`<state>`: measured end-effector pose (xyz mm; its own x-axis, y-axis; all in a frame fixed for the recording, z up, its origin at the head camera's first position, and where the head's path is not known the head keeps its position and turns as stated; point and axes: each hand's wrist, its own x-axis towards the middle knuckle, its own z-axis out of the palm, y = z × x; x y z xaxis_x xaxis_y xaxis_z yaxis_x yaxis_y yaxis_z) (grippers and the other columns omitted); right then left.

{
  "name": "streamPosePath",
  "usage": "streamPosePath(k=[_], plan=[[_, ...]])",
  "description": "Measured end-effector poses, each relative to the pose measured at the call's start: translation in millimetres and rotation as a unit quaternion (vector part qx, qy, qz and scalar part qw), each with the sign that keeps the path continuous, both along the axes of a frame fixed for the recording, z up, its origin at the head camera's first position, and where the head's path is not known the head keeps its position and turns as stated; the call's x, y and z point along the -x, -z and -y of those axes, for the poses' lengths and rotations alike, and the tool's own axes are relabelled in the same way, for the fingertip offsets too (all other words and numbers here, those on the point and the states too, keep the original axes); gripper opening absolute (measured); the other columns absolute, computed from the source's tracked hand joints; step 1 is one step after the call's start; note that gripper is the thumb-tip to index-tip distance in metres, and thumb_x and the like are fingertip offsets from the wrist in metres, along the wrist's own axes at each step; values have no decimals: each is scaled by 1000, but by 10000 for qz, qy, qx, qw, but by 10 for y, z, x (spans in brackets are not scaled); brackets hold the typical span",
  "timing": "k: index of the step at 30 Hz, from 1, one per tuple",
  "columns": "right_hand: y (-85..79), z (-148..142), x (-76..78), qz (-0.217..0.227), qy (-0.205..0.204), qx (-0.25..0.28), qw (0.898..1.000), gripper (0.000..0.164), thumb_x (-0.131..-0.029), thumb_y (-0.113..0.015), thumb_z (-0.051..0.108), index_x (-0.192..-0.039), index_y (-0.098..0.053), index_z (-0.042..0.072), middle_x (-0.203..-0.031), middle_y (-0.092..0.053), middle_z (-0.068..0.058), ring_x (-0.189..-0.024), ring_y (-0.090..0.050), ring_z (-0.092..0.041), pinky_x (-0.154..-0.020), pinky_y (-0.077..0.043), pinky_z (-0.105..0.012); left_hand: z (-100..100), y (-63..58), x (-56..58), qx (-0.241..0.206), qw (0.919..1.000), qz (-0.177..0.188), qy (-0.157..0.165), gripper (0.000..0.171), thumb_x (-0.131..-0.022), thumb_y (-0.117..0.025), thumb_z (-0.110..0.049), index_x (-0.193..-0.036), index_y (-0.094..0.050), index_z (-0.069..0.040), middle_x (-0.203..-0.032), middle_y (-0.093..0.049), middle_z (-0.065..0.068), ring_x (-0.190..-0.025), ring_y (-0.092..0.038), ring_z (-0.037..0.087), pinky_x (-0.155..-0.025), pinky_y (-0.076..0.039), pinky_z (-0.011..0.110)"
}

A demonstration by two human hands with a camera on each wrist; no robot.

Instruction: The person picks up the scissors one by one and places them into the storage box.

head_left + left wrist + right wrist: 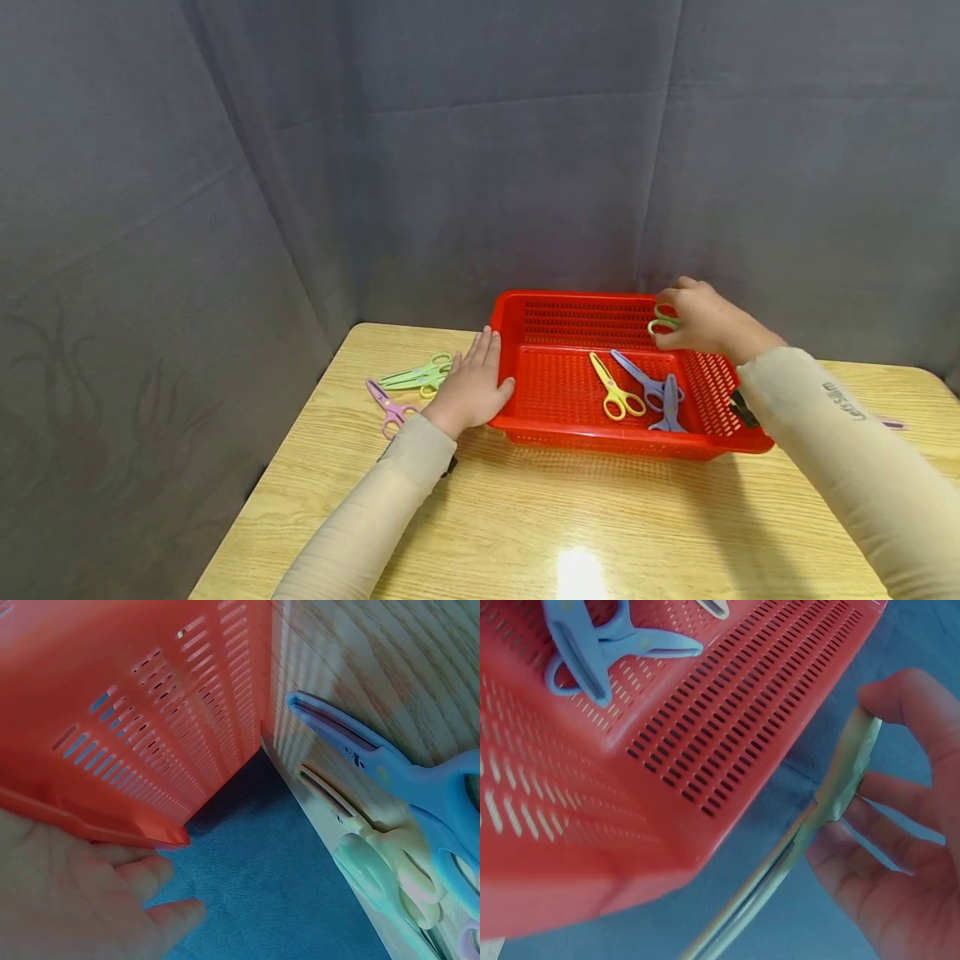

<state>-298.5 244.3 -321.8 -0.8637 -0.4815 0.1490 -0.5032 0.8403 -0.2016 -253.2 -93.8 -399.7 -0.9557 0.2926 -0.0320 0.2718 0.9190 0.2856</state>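
Red basket [570,435]: left hand [471,385], fingers extended, touches left rim. Green scissors [845,769]: handles pinched by right hand [705,318], near basket's far right corner; blades shown in right-wrist view, hidden in head view. Yellow scissors [613,390]: inside, whole in head view only.

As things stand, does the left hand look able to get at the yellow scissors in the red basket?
Probably yes: the left hand, fingers outstretched, rests at the left rim of the red basket, whose top is open, and nothing lies over the yellow scissors.
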Motion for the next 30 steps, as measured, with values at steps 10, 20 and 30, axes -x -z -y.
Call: streamPosePath(k=[10, 20, 30], plan=[[82, 198, 91, -43, -290, 212, 9993, 46, -83, -75, 15, -116, -65, -14, -112, -61, -29, -93, -57, -37, -81, -52, -51, 6, -13, -11, -9, 10000, 17, -20, 78, -105, -46, -40, -163, -6, -4, -170, 1, 12, -156, -1, 26, -124, -8, 51], [177, 312, 176, 149, -322, 414, 9985, 49, -83, -75, 15, -120, -63, -15, -117, -61, -30, -101, -58, -40, -92, -51, -54, 17, -13, -9, -54, 10000, -44, -14, 79, -105, -47, -39, -162, -7, -3, -170, -1, 13, -156, -3, 28, -124, -8, 52], [261, 235, 166, 372, -224, 781, 9960, 53, -83, -78, 14, -123, -61, -15, -117, -58, -29, -96, -57, -37, -85, -51, -51, -33, 3, -31, -179, 9998, -103, 20, 78, -105, -46, -39, -162, -9, -3, -170, -3, 14, -156, -3, 28, -123, -9, 53]])
